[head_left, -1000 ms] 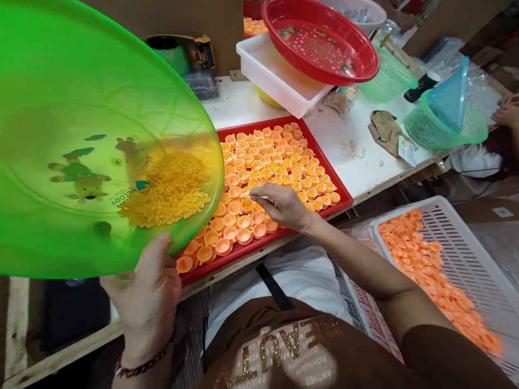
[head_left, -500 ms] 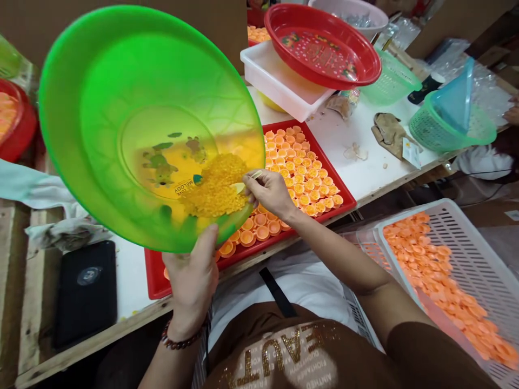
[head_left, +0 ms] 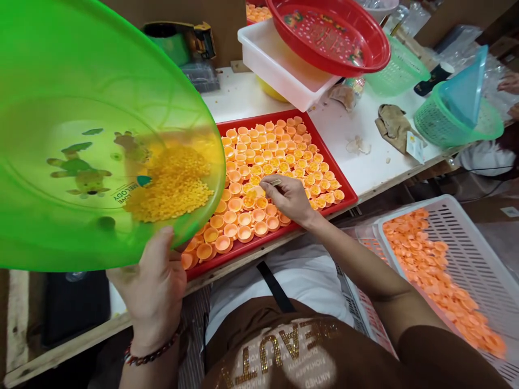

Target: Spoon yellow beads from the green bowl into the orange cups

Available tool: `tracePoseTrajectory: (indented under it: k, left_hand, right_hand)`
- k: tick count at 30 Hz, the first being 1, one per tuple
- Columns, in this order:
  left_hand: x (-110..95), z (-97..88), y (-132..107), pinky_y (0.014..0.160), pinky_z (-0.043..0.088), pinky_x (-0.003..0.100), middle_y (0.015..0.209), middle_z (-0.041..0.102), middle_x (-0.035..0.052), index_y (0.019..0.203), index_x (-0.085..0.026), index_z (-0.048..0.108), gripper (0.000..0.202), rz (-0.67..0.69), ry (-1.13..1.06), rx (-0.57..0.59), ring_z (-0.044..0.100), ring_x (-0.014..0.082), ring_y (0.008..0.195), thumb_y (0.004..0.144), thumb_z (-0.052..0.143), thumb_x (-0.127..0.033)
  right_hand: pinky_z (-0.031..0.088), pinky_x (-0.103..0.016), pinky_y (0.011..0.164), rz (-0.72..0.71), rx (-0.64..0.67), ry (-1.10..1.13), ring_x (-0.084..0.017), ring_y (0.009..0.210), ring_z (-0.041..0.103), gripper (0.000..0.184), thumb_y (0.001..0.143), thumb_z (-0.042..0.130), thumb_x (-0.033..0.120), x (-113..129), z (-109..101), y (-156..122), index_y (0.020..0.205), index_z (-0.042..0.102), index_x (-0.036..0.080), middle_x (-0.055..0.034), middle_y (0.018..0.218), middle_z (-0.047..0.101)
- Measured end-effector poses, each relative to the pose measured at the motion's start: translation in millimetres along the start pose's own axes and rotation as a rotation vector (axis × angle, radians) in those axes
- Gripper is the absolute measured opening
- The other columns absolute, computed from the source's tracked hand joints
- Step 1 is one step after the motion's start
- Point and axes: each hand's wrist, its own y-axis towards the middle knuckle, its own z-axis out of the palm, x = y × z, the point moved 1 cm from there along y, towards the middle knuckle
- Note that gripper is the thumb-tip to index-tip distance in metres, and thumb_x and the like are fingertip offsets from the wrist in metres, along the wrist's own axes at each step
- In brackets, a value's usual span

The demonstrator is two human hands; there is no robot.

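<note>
My left hand (head_left: pixel 152 278) grips the lower rim of a big green basin (head_left: pixel 44 227), which is tilted and cut off by the view's left edge. Yellow granules (head_left: pixel 174 186) lie heaped inside it, near the right rim. Between thumb and fingers, my right hand (head_left: pixel 287 200) pinches a small spoon (head_left: pixel 275 183), its bowl carrying yellow granules over the cups. Below it, a red tray (head_left: pixel 330 146) is packed with rows of small orange cups (head_left: pixel 245 219). Several cups toward the middle and right hold yellow granules; those at the front left look unfilled.
Behind the tray, a red basin (head_left: pixel 324 46) rests on a white tub (head_left: pixel 279 73). Green baskets (head_left: pixel 433 127) and a brown cloth (head_left: pixel 392 123) are at the right. A white crate (head_left: pixel 482 259) of orange pieces stands lower right. Another person's hand (head_left: pixel 511 84) shows at the right edge.
The green basin and my left hand have moved left. My right hand has come out of the basin with the spoon and is now over the orange cups.
</note>
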Motion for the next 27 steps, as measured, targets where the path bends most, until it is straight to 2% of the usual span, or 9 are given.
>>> tracePoseTrajectory:
  k: [3,6,11,13,16,18,21,24,27]
  left_hand:
    - [-5,6.5,-3,0.125,0.04,0.059,0.146,0.063,-0.0005,0.124,-0.031,0.069,0.052,-0.047,-0.073,-0.035,0.054,0.0307,0.141,0.076,0.085,-0.018]
    - [-11,18.9,-10,0.125,0.04,0.058,0.149,0.061,-0.0013,0.123,-0.032,0.069,0.048,-0.074,-0.115,0.036,0.048,0.0304,0.147,0.079,0.083,-0.02]
    - [-16,41.1,-27,0.127,0.038,0.059,0.147,0.062,-0.003,0.125,-0.034,0.069,0.049,-0.105,-0.119,0.128,0.052,0.0285,0.144,0.08,0.082,-0.018]
    - [-15,48.2,-33,0.125,0.042,0.057,0.146,0.063,-0.0005,0.125,-0.032,0.069,0.047,-0.11,-0.113,0.165,0.055,0.0289,0.141,0.081,0.082,-0.019]
    - [-11,54.6,-39,0.122,0.047,0.051,0.141,0.067,0.0032,0.123,-0.028,0.071,0.043,-0.119,-0.123,0.199,0.058,0.0297,0.139,0.082,0.082,-0.022]
    - [-8,55.6,-39,0.12,0.049,0.051,0.141,0.066,0.0043,0.12,-0.026,0.072,0.04,-0.152,-0.132,0.201,0.059,0.0306,0.137,0.081,0.082,-0.023]
    - [-8,52.2,-36,0.119,0.048,0.056,0.148,0.061,0.0049,0.122,-0.026,0.071,0.045,-0.179,-0.167,0.171,0.059,0.0319,0.137,0.079,0.085,-0.025]
    - [-10,43.8,-30,0.122,0.044,0.055,0.152,0.058,0.0018,0.124,-0.03,0.07,0.05,-0.158,-0.164,0.144,0.055,0.0302,0.141,0.077,0.087,-0.026]
    - [-12,33.1,-25,0.122,0.044,0.058,0.15,0.06,-0.0018,0.121,-0.035,0.072,0.047,-0.119,-0.11,0.117,0.051,0.032,0.145,0.077,0.086,-0.025]
  right_hand:
    - [0.045,-0.023,0.049,0.14,-0.088,0.113,-0.009,0.053,0.055,0.035,0.092,0.069,0.054,2,-6,4,0.09,0.069,0.019,0.002,0.067,0.063]
    - [0.04,-0.022,0.042,0.251,-0.12,0.221,-0.008,0.048,0.051,0.034,0.093,0.068,0.054,12,-11,14,0.092,0.067,0.02,0.0024,0.068,0.063]
    - [0.05,-0.023,0.057,0.062,-0.098,0.02,-0.01,0.065,0.06,0.025,0.093,0.07,0.045,24,-4,21,0.089,0.07,0.02,0.0002,0.074,0.067]
    - [0.051,-0.022,0.058,0.061,-0.063,0.002,-0.011,0.065,0.061,0.026,0.092,0.071,0.043,21,3,18,0.084,0.07,0.019,-0.0001,0.073,0.067]
    - [0.047,-0.02,0.044,0.265,-0.008,0.212,-0.009,0.051,0.057,0.033,0.088,0.073,0.049,12,10,12,0.082,0.066,0.018,0.002,0.066,0.065]
    - [0.046,-0.019,0.039,0.4,-0.01,0.385,-0.008,0.046,0.056,0.037,0.082,0.079,0.051,8,9,9,0.083,0.065,0.017,0.0027,0.064,0.066]
    - [0.047,-0.017,0.038,0.511,-0.046,0.546,-0.007,0.045,0.057,0.037,0.076,0.086,0.046,6,-4,6,0.085,0.066,0.015,0.0028,0.062,0.067]
    - [0.046,-0.016,0.038,0.545,-0.069,0.578,-0.006,0.045,0.056,0.037,0.075,0.086,0.044,6,-21,-1,0.086,0.068,0.014,0.0034,0.062,0.066]
    - [0.046,-0.016,0.039,0.496,-0.082,0.488,-0.007,0.047,0.057,0.041,0.076,0.085,0.049,5,-35,-14,0.088,0.068,0.014,0.0029,0.065,0.066]
